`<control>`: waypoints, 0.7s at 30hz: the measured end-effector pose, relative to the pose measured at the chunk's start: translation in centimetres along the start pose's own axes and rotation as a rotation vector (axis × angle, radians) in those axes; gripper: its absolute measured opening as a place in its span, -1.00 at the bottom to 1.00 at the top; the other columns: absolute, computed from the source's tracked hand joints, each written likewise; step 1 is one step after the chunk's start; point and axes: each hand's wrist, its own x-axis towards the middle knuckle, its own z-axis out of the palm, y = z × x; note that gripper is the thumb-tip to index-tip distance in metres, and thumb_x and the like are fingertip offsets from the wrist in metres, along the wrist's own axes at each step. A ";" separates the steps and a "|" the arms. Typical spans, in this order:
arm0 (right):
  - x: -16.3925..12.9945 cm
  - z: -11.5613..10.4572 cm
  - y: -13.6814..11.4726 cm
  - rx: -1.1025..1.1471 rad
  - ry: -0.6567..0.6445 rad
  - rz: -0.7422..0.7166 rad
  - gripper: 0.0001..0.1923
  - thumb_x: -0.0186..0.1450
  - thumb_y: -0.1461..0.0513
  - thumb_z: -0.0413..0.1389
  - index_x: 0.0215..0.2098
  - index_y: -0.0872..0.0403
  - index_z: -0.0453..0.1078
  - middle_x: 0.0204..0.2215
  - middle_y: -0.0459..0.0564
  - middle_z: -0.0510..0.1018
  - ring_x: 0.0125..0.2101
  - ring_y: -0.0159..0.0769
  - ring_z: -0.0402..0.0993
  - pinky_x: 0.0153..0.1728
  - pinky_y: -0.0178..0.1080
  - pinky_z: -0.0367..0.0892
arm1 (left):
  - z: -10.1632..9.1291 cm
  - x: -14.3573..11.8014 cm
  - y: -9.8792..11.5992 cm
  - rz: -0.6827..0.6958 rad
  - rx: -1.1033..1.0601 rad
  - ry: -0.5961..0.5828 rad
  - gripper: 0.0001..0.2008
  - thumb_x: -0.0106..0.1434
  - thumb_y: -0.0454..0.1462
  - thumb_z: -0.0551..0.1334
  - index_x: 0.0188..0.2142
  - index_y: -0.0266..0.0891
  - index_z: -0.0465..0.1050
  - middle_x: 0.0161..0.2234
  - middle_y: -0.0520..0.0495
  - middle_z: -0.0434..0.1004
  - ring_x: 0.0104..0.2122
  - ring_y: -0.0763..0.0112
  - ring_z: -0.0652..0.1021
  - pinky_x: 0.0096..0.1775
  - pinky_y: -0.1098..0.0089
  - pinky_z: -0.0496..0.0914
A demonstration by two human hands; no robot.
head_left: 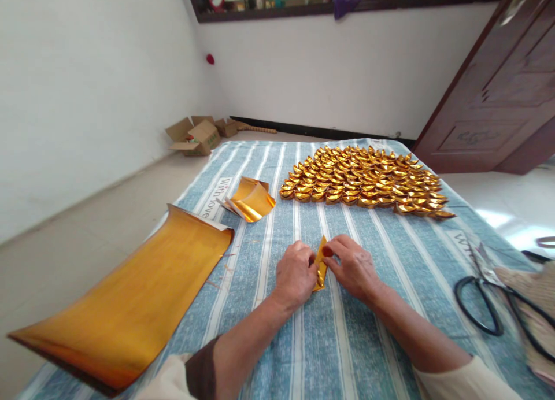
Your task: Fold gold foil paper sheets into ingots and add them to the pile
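Note:
A small piece of gold foil paper [321,265], partly folded, is pinched between both hands over a blue-and-white striped cloth [338,330]. My left hand [295,274] grips its left side. My right hand [353,267] holds its right side, thumb on the top corner. Beyond the hands lie several rows of finished folded gold ingots [364,183]. A small stack of cut gold sheets [250,199] lies to the upper left of the hands. A large curled gold foil sheet [130,304] lies at the cloth's left edge.
Black-handled scissors [489,302] lie at the right beside a woven straw item [535,307]. Open cardboard boxes [195,136] stand on the floor by the far wall. A dark wooden door [498,93] is at the right.

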 end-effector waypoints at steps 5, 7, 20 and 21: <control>0.0 0.0 0.1 -0.131 -0.018 -0.029 -0.89 0.28 0.24 0.10 -0.36 0.06 0.47 -0.23 0.09 0.47 -0.20 -0.15 0.40 -0.24 -0.18 0.29 | 0.0 -0.1 -0.3 0.046 0.027 0.008 -0.86 0.08 -0.48 0.25 -0.45 -0.21 0.41 -0.37 0.01 0.40 -0.27 0.34 0.44 -0.21 0.38 0.30; 0.0 -0.1 0.1 -0.151 -0.035 -0.035 -0.88 0.28 0.22 0.12 -0.37 0.06 0.48 -0.23 0.09 0.47 -0.21 -0.15 0.40 -0.23 -0.16 0.28 | -0.1 -0.1 -0.2 0.053 0.032 -0.004 -0.87 0.10 -0.46 0.26 -0.42 -0.22 0.43 -0.35 0.00 0.41 -0.25 0.33 0.45 -0.19 0.38 0.30; 0.0 -1.0 0.1 -0.151 -0.121 -0.068 -0.82 0.22 0.12 0.22 -0.28 0.05 0.51 -0.17 0.10 0.47 -0.08 -0.09 0.36 -0.08 -0.10 0.24 | -0.4 -0.1 0.1 0.084 0.160 -0.104 -0.86 0.26 -0.31 0.20 -0.35 -0.16 0.55 -0.33 0.00 0.44 -0.22 0.37 0.47 -0.18 0.44 0.32; 0.0 -1.0 0.1 -0.154 -0.126 -0.067 -0.82 0.23 0.12 0.22 -0.28 0.05 0.51 -0.16 0.10 0.47 -0.08 -0.09 0.36 -0.07 -0.10 0.24 | -0.5 -0.1 0.1 0.089 0.174 -0.113 -0.85 0.28 -0.30 0.18 -0.34 -0.16 0.55 -0.32 0.00 0.44 -0.22 0.38 0.47 -0.18 0.44 0.33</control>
